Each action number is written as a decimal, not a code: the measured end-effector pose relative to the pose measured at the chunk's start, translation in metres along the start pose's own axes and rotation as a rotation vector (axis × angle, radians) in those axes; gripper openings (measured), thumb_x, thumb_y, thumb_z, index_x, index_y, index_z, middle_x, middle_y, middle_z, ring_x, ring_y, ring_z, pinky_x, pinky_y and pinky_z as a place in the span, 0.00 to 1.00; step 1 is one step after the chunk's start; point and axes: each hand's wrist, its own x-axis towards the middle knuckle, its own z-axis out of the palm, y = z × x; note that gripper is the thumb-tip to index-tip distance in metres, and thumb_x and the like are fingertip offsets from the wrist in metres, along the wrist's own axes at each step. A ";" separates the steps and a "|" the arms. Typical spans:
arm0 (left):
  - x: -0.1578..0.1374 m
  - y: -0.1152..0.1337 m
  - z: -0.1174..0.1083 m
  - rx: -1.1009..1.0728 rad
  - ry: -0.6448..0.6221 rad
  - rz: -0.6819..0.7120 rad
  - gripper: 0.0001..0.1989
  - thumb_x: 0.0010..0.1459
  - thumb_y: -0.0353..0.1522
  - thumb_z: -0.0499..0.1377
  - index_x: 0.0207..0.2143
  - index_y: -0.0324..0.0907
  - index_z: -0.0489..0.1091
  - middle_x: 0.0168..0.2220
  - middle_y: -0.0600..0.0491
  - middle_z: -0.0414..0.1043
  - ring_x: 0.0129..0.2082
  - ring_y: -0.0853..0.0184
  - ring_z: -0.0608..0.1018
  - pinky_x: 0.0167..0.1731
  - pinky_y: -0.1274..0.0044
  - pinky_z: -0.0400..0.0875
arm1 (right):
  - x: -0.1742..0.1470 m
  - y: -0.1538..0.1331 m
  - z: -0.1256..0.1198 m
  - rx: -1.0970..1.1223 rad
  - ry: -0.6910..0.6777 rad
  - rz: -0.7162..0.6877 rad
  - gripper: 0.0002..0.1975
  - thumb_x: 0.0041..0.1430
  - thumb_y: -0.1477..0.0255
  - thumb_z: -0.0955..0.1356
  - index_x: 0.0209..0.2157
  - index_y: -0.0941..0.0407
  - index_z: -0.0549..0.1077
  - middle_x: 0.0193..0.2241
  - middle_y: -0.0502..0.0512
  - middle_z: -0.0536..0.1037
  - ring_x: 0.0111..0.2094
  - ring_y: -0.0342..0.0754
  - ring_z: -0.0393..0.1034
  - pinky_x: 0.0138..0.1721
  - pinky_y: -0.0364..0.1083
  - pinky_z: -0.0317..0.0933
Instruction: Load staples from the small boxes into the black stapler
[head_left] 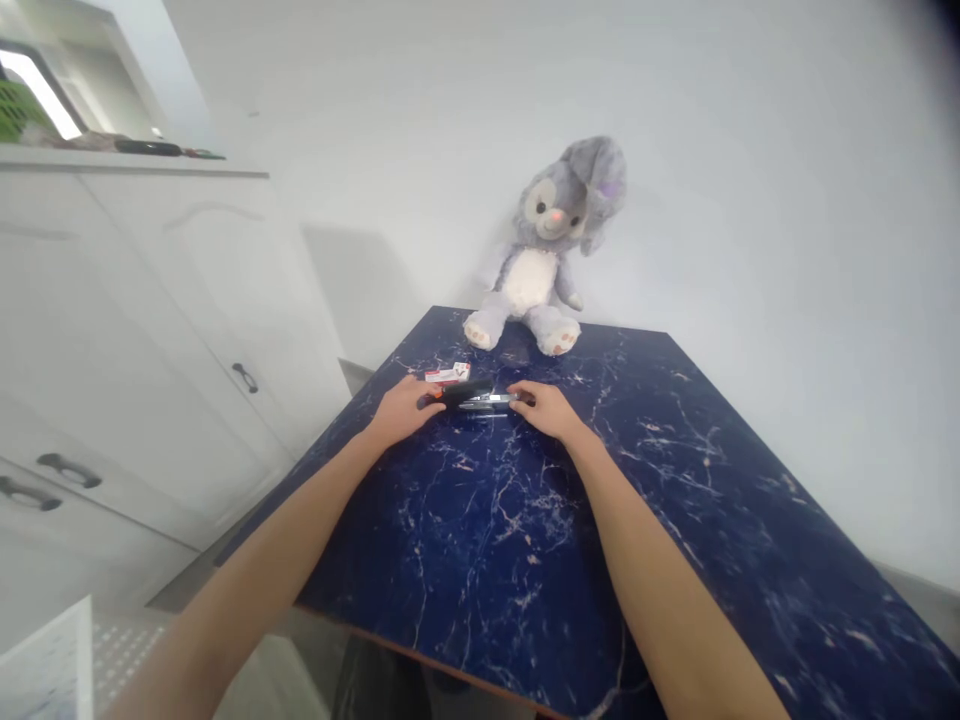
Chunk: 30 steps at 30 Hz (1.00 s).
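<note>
Fingers of the left hand (401,408) grasp a black tool (469,391), those of the right hand (551,408) a silver tool (491,400). A plush (534,278) sits on the counter (487,530) beyond a box (448,375)

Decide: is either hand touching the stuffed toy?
No, the toy sits farther back on the table, apart from the left hand and right hand.

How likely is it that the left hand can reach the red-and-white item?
Probably yes: the red-and-white item lies close beside the left hand, though the black object it holds may hinder.
</note>
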 end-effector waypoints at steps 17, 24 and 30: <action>0.005 -0.015 0.006 -0.184 0.049 -0.139 0.17 0.65 0.38 0.53 0.52 0.44 0.71 0.54 0.48 0.72 0.56 0.60 0.72 0.59 0.65 0.63 | 0.001 -0.014 0.017 -0.004 0.045 0.002 0.09 0.61 0.72 0.65 0.40 0.51 0.76 0.38 0.50 0.81 0.37 0.49 0.74 0.45 0.48 0.65; 0.004 -0.020 0.009 -0.232 -0.005 -0.259 0.20 0.63 0.39 0.55 0.55 0.43 0.69 0.50 0.48 0.75 0.47 0.59 0.78 0.51 0.67 0.71 | 0.002 -0.014 0.022 -0.067 0.041 -0.156 0.14 0.64 0.76 0.61 0.45 0.53 0.76 0.43 0.55 0.78 0.45 0.50 0.70 0.51 0.49 0.62; 0.002 -0.013 0.003 -0.249 0.009 -0.268 0.19 0.60 0.36 0.56 0.54 0.44 0.70 0.52 0.49 0.75 0.45 0.60 0.79 0.50 0.67 0.72 | 0.001 -0.017 0.025 -0.174 0.037 -0.127 0.12 0.60 0.78 0.63 0.43 0.54 0.75 0.41 0.56 0.77 0.42 0.51 0.68 0.49 0.49 0.61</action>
